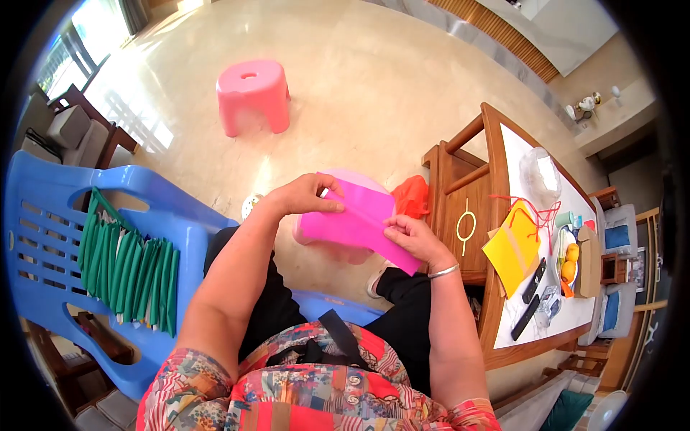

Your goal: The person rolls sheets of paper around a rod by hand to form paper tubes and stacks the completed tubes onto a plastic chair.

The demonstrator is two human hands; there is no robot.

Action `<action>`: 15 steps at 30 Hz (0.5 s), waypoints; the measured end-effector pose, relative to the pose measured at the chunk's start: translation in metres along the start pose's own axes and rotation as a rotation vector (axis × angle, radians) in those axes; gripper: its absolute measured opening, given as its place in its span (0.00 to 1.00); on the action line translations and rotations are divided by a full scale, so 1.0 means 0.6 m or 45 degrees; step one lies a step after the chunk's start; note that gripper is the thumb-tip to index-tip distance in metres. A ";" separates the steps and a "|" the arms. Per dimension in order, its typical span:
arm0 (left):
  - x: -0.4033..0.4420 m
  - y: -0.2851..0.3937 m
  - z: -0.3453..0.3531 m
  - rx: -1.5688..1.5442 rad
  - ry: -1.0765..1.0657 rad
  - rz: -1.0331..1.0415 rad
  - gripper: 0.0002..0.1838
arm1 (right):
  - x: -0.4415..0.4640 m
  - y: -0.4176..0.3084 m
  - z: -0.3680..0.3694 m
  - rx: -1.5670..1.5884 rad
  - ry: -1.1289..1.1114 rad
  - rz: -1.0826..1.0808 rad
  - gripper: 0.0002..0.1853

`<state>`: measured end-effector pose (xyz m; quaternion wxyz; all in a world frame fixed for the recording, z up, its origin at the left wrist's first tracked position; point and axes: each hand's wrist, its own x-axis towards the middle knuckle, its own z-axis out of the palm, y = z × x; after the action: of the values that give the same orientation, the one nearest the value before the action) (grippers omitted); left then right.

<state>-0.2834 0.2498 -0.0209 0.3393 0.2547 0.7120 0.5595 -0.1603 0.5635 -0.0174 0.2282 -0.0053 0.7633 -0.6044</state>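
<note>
A bright magenta sheet (352, 219), which looks like paper, is stretched between my two hands above a pale pink stool (345, 253). My left hand (309, 195) pinches its upper left part between thumb and fingers. At the right side, my right hand (418, 241) grips the sheet near its edge, with a silver bangle on that wrist. A crease or fold line seems to run across the sheet. Most of the stool is hidden under it. Just beyond my right hand lies a crumpled red plastic bag (411, 197).
On my left, a blue plastic chair (43, 223) carries a row of green folded pieces (129, 269). A pink stool (253, 90) stands ahead. The wooden table (492, 309) at right holds yellow sheets (512, 251), red cord (540, 215), remotes (528, 316) and fruit (569, 264).
</note>
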 end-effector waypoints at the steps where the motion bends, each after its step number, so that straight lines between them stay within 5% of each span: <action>1: 0.000 -0.002 -0.002 -0.048 0.006 -0.006 0.15 | 0.005 0.014 0.000 0.036 0.003 -0.011 0.16; 12: 0.016 0.005 0.010 -0.090 0.230 -0.207 0.15 | 0.024 0.015 0.041 -0.142 0.141 -0.080 0.15; 15: 0.016 0.005 0.009 -0.258 0.213 -0.079 0.16 | 0.022 0.005 0.042 0.228 0.021 0.172 0.16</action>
<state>-0.2858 0.2611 -0.0207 0.3198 0.1493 0.6851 0.6373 -0.1622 0.5374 -0.0286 0.2616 0.0715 0.7067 -0.6535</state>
